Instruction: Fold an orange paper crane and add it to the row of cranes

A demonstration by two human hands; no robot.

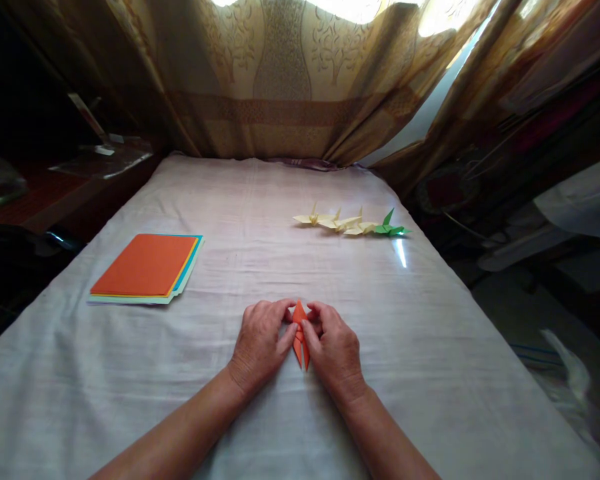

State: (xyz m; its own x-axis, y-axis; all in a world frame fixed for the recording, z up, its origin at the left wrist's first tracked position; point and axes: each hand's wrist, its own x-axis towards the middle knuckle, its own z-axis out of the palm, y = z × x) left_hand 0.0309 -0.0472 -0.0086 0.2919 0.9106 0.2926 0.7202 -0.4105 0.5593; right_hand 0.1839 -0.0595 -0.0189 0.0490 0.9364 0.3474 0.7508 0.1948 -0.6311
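Observation:
Between my hands, near the front middle of the cloth, lies a folded orange origami paper (299,345), a narrow diamond with two split points toward me. My left hand (263,337) grips its left edge with thumb and fingers. From the right, my right hand (335,347) pinches the same paper, the thumb pressing near its middle. Fingertips hide parts of both side edges. Beyond, at the right, stands a row of folded paper cranes: several pale yellow cranes (337,223) and one green crane (391,229).
A stack of square coloured paper (145,265), orange on top, lies at the left on the white cloth (240,267). A patterned curtain (280,87) hangs behind the far edge. A reddish-brown surface (55,193) with clear plastic stands at the left.

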